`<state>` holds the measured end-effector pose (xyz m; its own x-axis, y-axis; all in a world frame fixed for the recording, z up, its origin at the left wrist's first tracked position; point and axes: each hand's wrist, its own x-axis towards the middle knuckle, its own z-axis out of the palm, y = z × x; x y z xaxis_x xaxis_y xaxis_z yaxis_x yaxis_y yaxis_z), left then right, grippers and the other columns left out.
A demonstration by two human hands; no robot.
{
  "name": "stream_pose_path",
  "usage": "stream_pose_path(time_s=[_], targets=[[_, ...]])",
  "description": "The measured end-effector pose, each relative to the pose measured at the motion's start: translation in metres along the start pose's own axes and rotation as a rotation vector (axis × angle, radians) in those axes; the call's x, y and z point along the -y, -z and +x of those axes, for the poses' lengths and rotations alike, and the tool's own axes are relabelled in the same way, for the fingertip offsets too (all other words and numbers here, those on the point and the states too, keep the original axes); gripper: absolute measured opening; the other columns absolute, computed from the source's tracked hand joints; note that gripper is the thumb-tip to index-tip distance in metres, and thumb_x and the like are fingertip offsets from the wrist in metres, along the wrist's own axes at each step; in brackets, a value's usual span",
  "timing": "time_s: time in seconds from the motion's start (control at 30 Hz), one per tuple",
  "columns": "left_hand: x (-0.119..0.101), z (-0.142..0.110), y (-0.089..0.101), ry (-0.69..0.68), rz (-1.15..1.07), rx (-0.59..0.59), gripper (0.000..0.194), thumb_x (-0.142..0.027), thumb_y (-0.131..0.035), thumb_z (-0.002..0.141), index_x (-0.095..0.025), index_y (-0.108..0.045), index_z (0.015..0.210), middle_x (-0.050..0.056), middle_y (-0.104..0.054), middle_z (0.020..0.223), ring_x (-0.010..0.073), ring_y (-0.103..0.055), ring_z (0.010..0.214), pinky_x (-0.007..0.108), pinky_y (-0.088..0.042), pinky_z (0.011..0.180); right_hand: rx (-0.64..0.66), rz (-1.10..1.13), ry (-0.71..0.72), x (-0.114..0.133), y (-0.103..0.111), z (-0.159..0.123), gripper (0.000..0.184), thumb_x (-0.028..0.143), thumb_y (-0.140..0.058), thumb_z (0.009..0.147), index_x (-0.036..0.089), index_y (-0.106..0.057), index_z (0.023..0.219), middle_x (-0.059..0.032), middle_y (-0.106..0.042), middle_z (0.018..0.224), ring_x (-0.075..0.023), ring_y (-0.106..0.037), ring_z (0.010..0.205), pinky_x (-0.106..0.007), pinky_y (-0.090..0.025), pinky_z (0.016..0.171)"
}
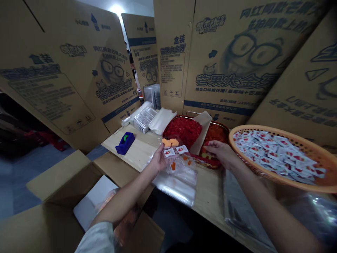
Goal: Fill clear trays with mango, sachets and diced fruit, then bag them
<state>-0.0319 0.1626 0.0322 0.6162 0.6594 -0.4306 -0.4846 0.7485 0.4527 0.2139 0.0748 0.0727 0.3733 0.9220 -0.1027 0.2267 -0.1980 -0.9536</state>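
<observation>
My left hand grips the left edge of a clear plastic compartment tray above the table. In that tray lie orange candy pieces, two small white sachets with red print, and a few small orange gummies. My right hand is over a red-rimmed tray, its fingers pinched at a small red piece. Orange-red gummies fill the right side of this container, red ones the left. A cardboard divider stands between them.
An orange basket of printed sachets stands at the right. Empty clear trays are stacked at the back, near a blue tape dispenser. Clear plastic lies at the table's front. Below left is an open carton; tall cartons wall the back.
</observation>
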Motion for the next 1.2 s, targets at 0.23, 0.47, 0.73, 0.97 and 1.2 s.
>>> stream_pose_path(time_s=[0.23,0.47,0.73,0.97,1.2], targets=[[0.01,-0.008,-0.014,0.03,0.013,0.074,0.047,-0.047,-0.045,0.086,-0.006,-0.057,0.107,0.013,-0.067,0.087,0.0239,-0.065,0.08,0.037,-0.051,0.074,0.305,-0.201,0.177,0.025,-0.051,-0.046,0.013,0.027,-0.059,0.068,0.016,-0.062,0.075,-0.0005,-0.062,0.068,-0.0126,-0.052,0.06,-0.022,-0.041,0.056],[0.02,-0.02,-0.023,0.035,0.01,0.123,0.048,-0.045,-0.047,0.086,-0.007,-0.055,0.114,0.013,-0.067,0.091,0.0236,-0.064,0.082,0.04,-0.05,0.08,-0.006,-0.444,0.388,0.025,-0.034,-0.069,0.023,0.03,-0.046,0.082,0.019,-0.066,0.085,-0.0063,-0.064,0.085,-0.0176,-0.056,0.078,-0.027,-0.043,0.073],[0.022,-0.027,-0.022,0.046,0.031,0.046,0.048,-0.045,-0.047,0.086,-0.008,-0.055,0.114,0.012,-0.068,0.089,0.0232,-0.065,0.08,0.038,-0.053,0.074,-0.376,-0.998,0.263,-0.074,0.04,-0.069,0.034,0.024,-0.035,0.087,0.011,-0.062,0.101,-0.0167,-0.063,0.103,-0.0272,-0.055,0.099,-0.039,-0.039,0.087],[0.027,-0.042,-0.03,0.049,0.063,0.132,0.044,-0.042,-0.049,0.086,-0.011,-0.054,0.117,0.012,-0.068,0.096,0.0224,-0.066,0.084,0.039,-0.052,0.08,-0.4,-1.048,0.163,-0.093,0.045,-0.07,0.034,0.026,-0.036,0.089,0.015,-0.063,0.104,-0.0142,-0.064,0.104,-0.0264,-0.054,0.102,-0.043,-0.032,0.09],[0.033,-0.032,-0.029,0.069,0.073,0.049,0.045,-0.044,-0.046,0.087,-0.01,-0.053,0.116,0.01,-0.069,0.085,0.0219,-0.067,0.077,0.035,-0.054,0.07,-0.484,-1.002,0.254,-0.1,0.047,-0.072,0.036,0.028,-0.031,0.091,0.016,-0.063,0.104,-0.0127,-0.064,0.105,-0.0247,-0.051,0.106,-0.039,-0.028,0.093]])
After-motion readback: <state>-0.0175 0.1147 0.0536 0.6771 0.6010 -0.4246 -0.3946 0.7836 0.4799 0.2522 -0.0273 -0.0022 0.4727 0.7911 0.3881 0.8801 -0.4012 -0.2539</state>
